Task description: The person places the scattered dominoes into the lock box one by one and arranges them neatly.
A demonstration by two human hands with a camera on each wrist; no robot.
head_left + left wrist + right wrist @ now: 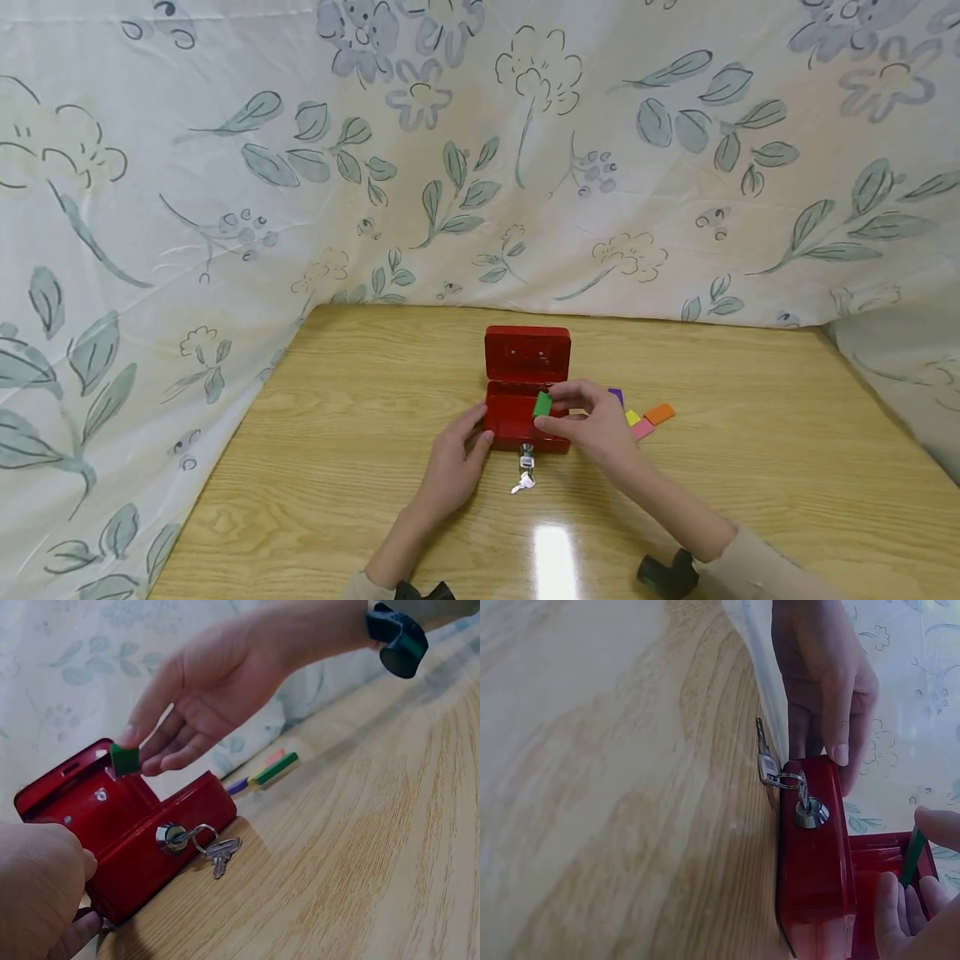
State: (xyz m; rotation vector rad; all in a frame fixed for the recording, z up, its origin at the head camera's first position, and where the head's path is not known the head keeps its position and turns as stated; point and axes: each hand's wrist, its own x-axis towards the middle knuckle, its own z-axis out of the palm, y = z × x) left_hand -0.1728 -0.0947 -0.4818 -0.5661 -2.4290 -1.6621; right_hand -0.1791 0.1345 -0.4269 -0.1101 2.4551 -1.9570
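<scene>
A small red metal cash box (527,444) stands on the table with its lid (527,332) raised at the back. My left hand (452,458) grips the box's left side, its thumb near the front left corner. Over the open box, my right hand (600,421) pinches a thin green block (542,405) between thumb and fingers. The block is tilted and apart from the box floor. From the front lock (172,838) hangs a ring with keys (219,855). The right wrist view shows the green block (913,857) edge-on.
Right of the box lie a purple block (617,395), a yellow block (632,417), a pink block (642,429) and an orange block (660,414), partly behind my right hand. Flowered cloth (450,167) hangs behind the wooden table (360,400).
</scene>
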